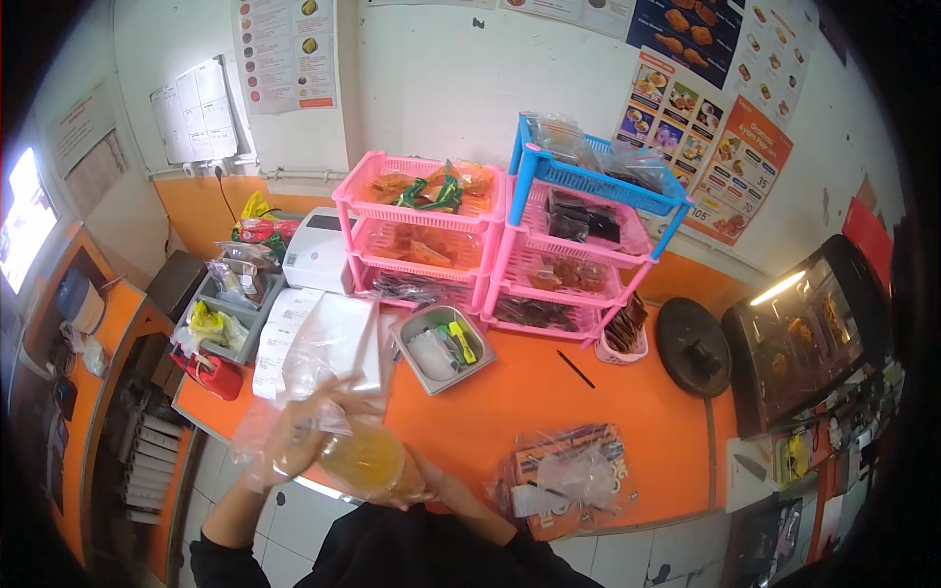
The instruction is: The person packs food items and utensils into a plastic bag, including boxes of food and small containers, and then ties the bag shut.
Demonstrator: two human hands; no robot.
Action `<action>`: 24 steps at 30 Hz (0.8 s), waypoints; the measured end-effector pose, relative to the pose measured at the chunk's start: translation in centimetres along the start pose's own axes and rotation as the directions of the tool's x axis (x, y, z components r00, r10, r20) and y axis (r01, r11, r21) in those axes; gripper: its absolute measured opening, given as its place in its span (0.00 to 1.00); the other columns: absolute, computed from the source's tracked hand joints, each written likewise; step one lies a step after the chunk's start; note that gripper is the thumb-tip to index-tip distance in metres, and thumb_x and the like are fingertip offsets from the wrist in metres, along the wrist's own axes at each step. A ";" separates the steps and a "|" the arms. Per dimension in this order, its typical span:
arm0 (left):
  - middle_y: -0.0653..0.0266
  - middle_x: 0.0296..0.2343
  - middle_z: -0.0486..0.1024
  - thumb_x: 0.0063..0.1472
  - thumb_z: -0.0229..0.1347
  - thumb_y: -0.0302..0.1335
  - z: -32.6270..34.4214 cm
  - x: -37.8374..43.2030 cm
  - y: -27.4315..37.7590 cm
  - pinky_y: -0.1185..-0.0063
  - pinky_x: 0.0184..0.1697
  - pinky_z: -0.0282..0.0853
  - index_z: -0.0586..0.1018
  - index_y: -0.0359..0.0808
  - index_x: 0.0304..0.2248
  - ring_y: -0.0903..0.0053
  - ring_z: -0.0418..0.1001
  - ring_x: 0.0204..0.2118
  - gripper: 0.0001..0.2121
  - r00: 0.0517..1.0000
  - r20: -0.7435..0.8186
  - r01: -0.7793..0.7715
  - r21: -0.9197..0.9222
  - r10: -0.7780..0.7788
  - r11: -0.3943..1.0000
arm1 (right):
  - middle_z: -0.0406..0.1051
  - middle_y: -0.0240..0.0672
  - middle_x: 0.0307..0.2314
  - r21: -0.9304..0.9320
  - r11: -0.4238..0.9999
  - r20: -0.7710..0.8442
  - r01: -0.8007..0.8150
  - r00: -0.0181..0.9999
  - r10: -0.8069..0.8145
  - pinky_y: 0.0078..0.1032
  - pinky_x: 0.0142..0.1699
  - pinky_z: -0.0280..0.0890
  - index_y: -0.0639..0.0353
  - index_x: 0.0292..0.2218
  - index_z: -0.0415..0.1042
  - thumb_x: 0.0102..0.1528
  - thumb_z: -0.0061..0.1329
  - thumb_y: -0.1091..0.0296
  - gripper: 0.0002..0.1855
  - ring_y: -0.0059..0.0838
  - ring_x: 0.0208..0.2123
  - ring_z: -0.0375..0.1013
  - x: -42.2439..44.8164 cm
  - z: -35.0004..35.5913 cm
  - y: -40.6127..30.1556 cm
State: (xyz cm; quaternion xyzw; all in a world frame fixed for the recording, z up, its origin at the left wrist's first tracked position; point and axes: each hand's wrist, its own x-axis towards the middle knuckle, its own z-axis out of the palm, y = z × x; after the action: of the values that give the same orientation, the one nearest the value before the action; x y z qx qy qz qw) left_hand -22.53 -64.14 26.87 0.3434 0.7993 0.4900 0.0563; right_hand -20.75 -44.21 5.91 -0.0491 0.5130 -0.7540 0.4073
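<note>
Near the front edge of the orange counter (456, 411), a clear plastic bag of yellow-orange liquid (364, 459) is held between both hands. My left hand (301, 434) grips the gathered upper part of the bag, with loose clear plastic (257, 426) around the wrist and fingers. My right hand (419, 478) supports the bag's lower right side from beneath; its fingers are partly hidden by the bag. Just beyond the hands lie white papers and printed slips (287, 338), and a metal tray (441, 349) with green and yellow markers and small clear bags.
Pink racks (419, 213) and a blue-topped rack (603, 176) hold packets at the back. A label printer (320, 250), a grey divided bin (257, 316), a black pen (575, 369), a plastic-wrapped printed box (573, 470), a black lid (693, 349) and a lit food display (798, 338) surround the workspace.
</note>
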 end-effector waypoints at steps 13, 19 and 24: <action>0.53 0.39 0.70 0.60 0.48 0.28 10.0 -3.5 -10.0 0.70 0.46 0.64 0.73 0.31 0.41 0.65 0.69 0.40 0.12 0.986 -0.154 0.056 -0.063 -0.065 0.996 | 0.73 0.39 0.26 -0.946 0.301 -0.315 -0.120 0.562 -0.765 0.32 0.34 0.67 0.55 0.31 0.77 0.46 0.54 0.67 0.08 0.39 0.30 0.73 13.9 -15.0 -9.6; 0.57 0.37 0.67 0.50 0.56 0.28 10.2 -3.5 -9.2 0.67 0.40 0.65 0.75 0.41 0.46 0.63 0.69 0.36 0.20 0.980 -0.188 0.149 0.502 -0.060 0.852 | 0.74 0.41 0.32 -0.911 0.153 -0.393 -0.383 0.690 -0.608 0.37 0.39 0.69 0.56 0.34 0.75 0.46 0.50 0.70 0.11 0.42 0.35 0.74 17.5 -14.6 -9.9; 0.62 0.25 0.67 0.45 0.59 0.27 10.2 -4.0 -8.4 0.71 0.31 0.66 0.78 0.41 0.42 0.68 0.69 0.28 0.20 0.917 -0.380 0.252 0.319 -0.120 0.914 | 0.74 0.42 0.28 -0.941 0.209 -0.333 -0.265 0.633 -0.699 0.35 0.37 0.69 0.58 0.31 0.75 0.45 0.52 0.68 0.09 0.43 0.32 0.75 17.2 -14.0 -10.1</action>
State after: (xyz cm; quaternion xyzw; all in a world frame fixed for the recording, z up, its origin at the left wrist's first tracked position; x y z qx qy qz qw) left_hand -19.28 -61.39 13.79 0.1756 0.9021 0.3801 -0.1046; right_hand -44.71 -43.93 1.63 -0.0645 0.9548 -0.2779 -0.0830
